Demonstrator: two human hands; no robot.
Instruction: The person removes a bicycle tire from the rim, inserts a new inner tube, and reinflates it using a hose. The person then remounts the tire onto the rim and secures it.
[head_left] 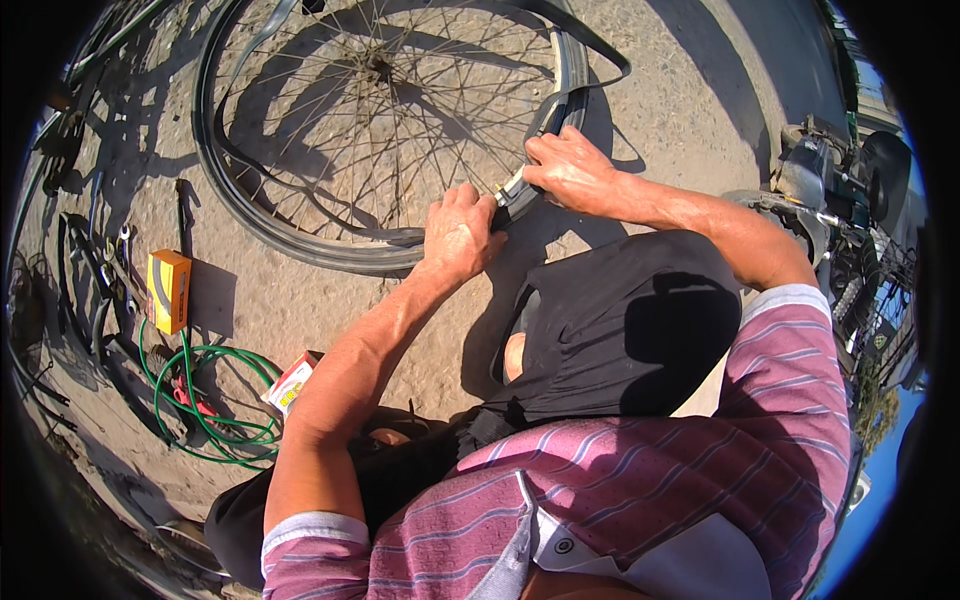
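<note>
A spoked bicycle wheel (370, 75) lies flat on the sandy ground ahead of me, its black tyre (300, 235) partly off the rim. My left hand (458, 232) grips the near edge of the tyre and rim. My right hand (572, 170) presses on the tyre just to the right of it, fingers curled over the edge. A small brass-coloured part shows between the two hands. A loose black inner tube (600, 60) loops out at the wheel's far right.
A yellow box (167, 290) and a small red-and-white box (292, 383) lie at the left, near a coiled green hose (215, 415) and scattered tools (105, 270). A motorcycle (840, 190) stands at the right. My black-trousered knees (620, 330) are below the hands.
</note>
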